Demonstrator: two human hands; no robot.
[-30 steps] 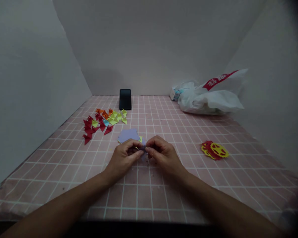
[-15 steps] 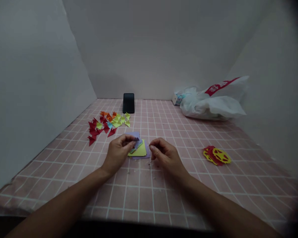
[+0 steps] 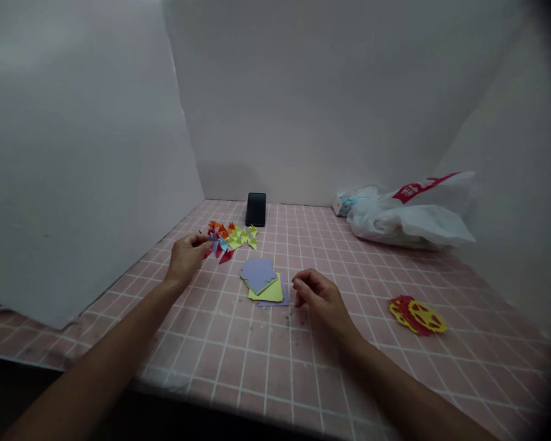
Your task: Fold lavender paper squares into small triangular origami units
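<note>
While white walls (image 3: 303,122) bounded your station at the left, rear and right, a pink gridded cloth (image 3: 202,346) covered your table. At the far right lay a white plastic bag (image 3: 390,223) with a red printed band, touching or just overlapping a small box (image 3: 341,206). Your right hand (image 3: 319,298) hovered just right of the paper stack, fingers loosely curled, thumb near forefinger; whether they met, or held anything, you could not be shown to say. Your left hand (image 3: 187,257) reached the folded pieces, thumb and fingers pinched together on a purple piece. A dark phone (image 3: 256,209) leaned near the rear wall. Before you, the paper stack (image 3: 266,291) showed purple and yellow sheets. Gear-shaped cutouts (image 3: 417,315), red and yellow, overlapped at your right. Folded pieces (image 3: 239,237) in red, orange, yellow and blue clustered left of centre. The purple piece (image 3: 215,247) was at that cluster's near left side, partly hidden by your fingers.
</note>
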